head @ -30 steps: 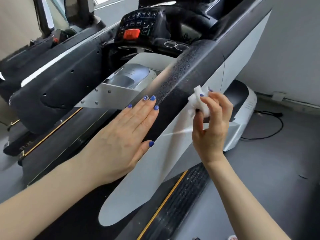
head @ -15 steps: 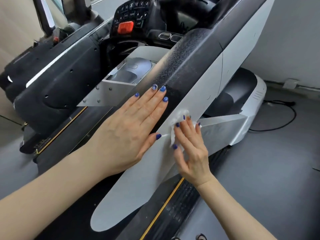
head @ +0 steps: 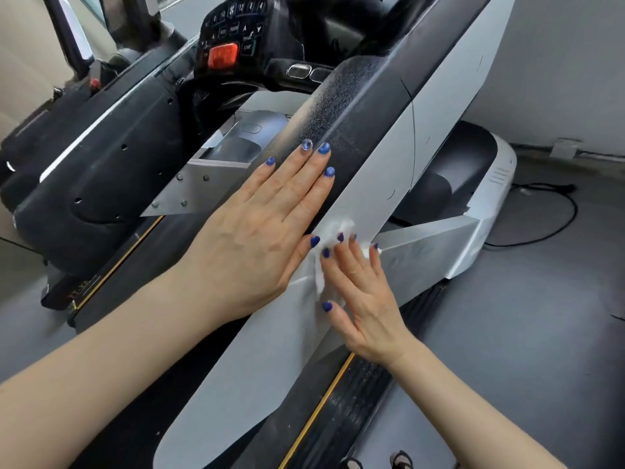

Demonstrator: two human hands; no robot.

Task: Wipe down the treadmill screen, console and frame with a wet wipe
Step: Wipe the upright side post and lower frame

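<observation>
The wipe (head: 333,243) is pressed flat against the grey side of the arm (head: 257,360) under the straight fingers of the right hand (head: 363,292), lower down the arm than a second ago, when it was held lifted and pinched. The arm's long axis runs from bottom left up to the console (head: 233,38). The left hand (head: 260,231) still lies flat, fingers together, just left of the wipe. Open floor (head: 507,333) is seen to the right.

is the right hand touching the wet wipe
Touching: the head view shows the right hand with straight fingers pressing the wet wipe flat on the frame.
</observation>
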